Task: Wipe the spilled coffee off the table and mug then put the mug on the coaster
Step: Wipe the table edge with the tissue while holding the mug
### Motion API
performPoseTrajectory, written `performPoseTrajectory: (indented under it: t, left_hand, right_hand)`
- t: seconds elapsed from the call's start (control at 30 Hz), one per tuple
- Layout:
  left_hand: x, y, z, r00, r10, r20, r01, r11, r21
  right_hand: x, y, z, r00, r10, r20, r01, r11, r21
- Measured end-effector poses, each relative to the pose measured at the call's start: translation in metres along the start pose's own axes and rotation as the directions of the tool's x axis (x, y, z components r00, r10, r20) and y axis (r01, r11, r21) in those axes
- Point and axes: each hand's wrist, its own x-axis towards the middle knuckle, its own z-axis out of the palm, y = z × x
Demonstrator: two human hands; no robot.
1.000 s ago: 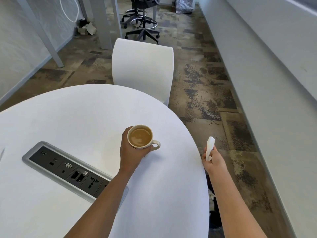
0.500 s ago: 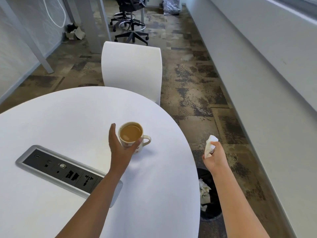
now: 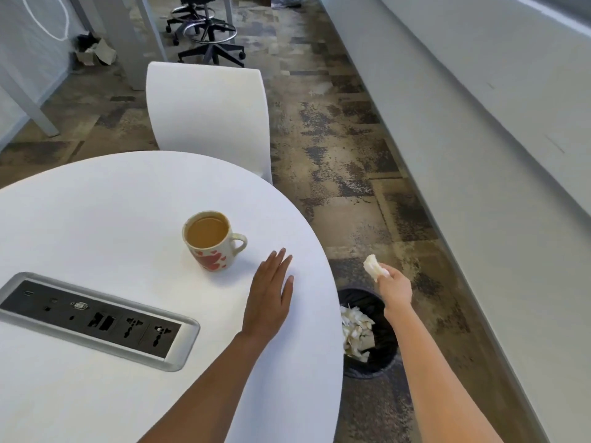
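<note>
A cream mug (image 3: pixel 209 241) with red hearts, full of milky coffee, stands upright on the round white table (image 3: pixel 96 219), its handle pointing right. My left hand (image 3: pixel 270 297) lies flat and open on the table just right of the mug, not touching it. Beyond the table's right edge, my right hand (image 3: pixel 395 287) pinches a crumpled white tissue (image 3: pixel 374 266) above a black waste bin (image 3: pixel 382 346). No coaster is in view, and I see no spill on the table.
A grey power and socket panel (image 3: pixel 92 319) is set into the table at the left. A white chair (image 3: pixel 208 113) stands behind the table. The bin holds several used tissues. A white wall runs along the right; office stools stand far back.
My left hand let go of the mug and moved right, flat onto the table. My right hand carried the tissue out over the bin. The view shifted right.
</note>
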Motion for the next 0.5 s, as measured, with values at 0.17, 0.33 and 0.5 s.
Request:
performPoseTrajectory:
  t: [0.17, 0.33, 0.5]
  left_hand:
    - [-0.004, -0.007, 0.025, 0.989, -0.035, 0.145, 0.015, 0.991, 0.134]
    - [-0.003, -0.009, 0.032, 0.991, -0.018, 0.129, -0.014, 0.971, 0.24]
    - [-0.003, -0.009, 0.033, 0.995, -0.004, 0.099, -0.02, 0.971, 0.24]
  right_hand:
    - [-0.002, 0.028, -0.014, 0.985, -0.155, -0.069, 0.113, 0.904, -0.412]
    - [0.005, 0.045, -0.019, 0.994, -0.085, -0.074, 0.034, 0.855, -0.517]
    - [0.022, 0.052, -0.021, 0.998, -0.052, -0.026, 0.025, 0.793, -0.609]
